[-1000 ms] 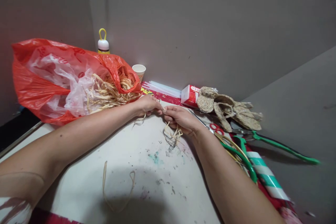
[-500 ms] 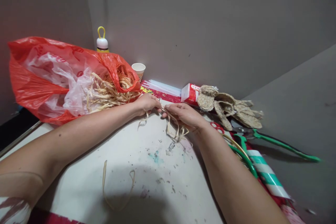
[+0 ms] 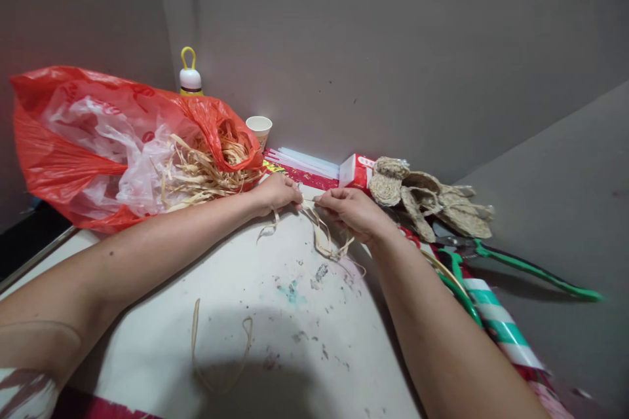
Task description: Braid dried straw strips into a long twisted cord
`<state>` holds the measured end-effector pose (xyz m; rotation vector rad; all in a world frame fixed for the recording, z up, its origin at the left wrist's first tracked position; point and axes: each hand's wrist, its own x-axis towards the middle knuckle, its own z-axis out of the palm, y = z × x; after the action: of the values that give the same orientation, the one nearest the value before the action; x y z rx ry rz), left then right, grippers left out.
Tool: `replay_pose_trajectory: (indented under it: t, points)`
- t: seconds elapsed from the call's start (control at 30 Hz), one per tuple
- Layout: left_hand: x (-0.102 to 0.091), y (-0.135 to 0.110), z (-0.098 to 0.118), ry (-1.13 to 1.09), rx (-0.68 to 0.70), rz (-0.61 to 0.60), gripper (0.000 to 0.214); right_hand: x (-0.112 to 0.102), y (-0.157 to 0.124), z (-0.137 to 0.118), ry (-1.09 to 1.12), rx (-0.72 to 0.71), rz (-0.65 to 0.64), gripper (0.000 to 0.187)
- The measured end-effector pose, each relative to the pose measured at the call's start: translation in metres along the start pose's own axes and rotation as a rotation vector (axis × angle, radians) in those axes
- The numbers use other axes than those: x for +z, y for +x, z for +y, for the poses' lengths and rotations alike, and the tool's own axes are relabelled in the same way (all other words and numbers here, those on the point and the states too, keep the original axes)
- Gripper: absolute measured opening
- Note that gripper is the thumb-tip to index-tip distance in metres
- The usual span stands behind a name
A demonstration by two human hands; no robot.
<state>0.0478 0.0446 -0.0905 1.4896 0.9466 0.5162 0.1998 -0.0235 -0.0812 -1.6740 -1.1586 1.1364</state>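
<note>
Over the far part of the white table (image 3: pixel 236 288), my left hand (image 3: pixel 279 193) is closed in a pinch on pale raffia strands (image 3: pixel 322 239). My right hand (image 3: pixel 354 211) pinches a thin strand just to the right, and a short length stretches between the two hands. Loose ends dangle below my fingers, and a curled end hangs under my left hand. Whatever small piece sits inside the left fingertips is mostly hidden. Nearer to me, one loose raffia strand (image 3: pixel 195 334) lies curved on the table.
At left lies a red plastic bag (image 3: pixel 63 170) with a bundle of raffia (image 3: pixel 206 173) spilling out. Behind are a paper cup (image 3: pixel 259 129), a bottle (image 3: pixel 190 80) and translucent sticks (image 3: pixel 304 163). At right are a red box (image 3: pixel 356 171), woven pieces (image 3: pixel 422 200) and green-handled pruners (image 3: pixel 535 272).
My right hand has moved slightly right, away from my left, drawing a strand out between them. My left hand has stayed nearly in place.
</note>
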Motion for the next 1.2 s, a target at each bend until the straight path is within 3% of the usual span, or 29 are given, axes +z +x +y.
replay_pose_trajectory:
  t: [0.2, 0.47, 0.63, 0.77, 0.9, 0.93, 1.0, 1.07, 1.1, 1.2]
  points:
    - [0.002, -0.001, -0.001, -0.039, 0.017, 0.017, 0.014, 0.02, -0.009, -0.008, 0.087, -0.014, -0.021, 0.02]
    - [-0.001, 0.0, 0.004, -0.172, -0.12, 0.03, 0.017, 0.049, -0.02, -0.004, -0.775, -0.276, 0.249, 0.018]
    - [-0.001, 0.0, 0.004, -0.249, -0.151, 0.041, 0.018, 0.06, -0.032, -0.01, -1.259, -0.313, 0.258, 0.023]
    - [0.001, -0.002, 0.005, -0.24, -0.188, 0.029, 0.02, 0.069, -0.042, -0.014, -1.359, -0.42, 0.165, 0.026]
    - [0.001, -0.004, 0.006, -0.235, -0.201, 0.001, 0.019, 0.064, -0.048, -0.023, -1.129, -0.538, 0.029, 0.026]
    - [0.001, -0.004, 0.006, -0.236, -0.199, -0.004, 0.02, 0.059, -0.047, -0.025, -0.987, -0.547, 0.07, 0.03]
    - [-0.001, -0.004, 0.005, -0.232, -0.193, -0.016, 0.022, 0.046, -0.041, -0.028, -0.644, -0.527, 0.276, 0.035]
    - [-0.002, -0.003, 0.005, -0.226, -0.183, -0.029, 0.023, 0.033, -0.031, -0.026, -0.325, -0.448, 0.469, 0.03]
    - [-0.002, -0.003, 0.004, -0.224, -0.178, -0.035, 0.023, 0.028, -0.025, -0.024, -0.206, -0.374, 0.463, 0.023]
    - [-0.002, -0.004, 0.004, -0.227, -0.157, -0.04, 0.022, 0.026, -0.01, -0.014, 0.071, -0.097, 0.234, 0.009]
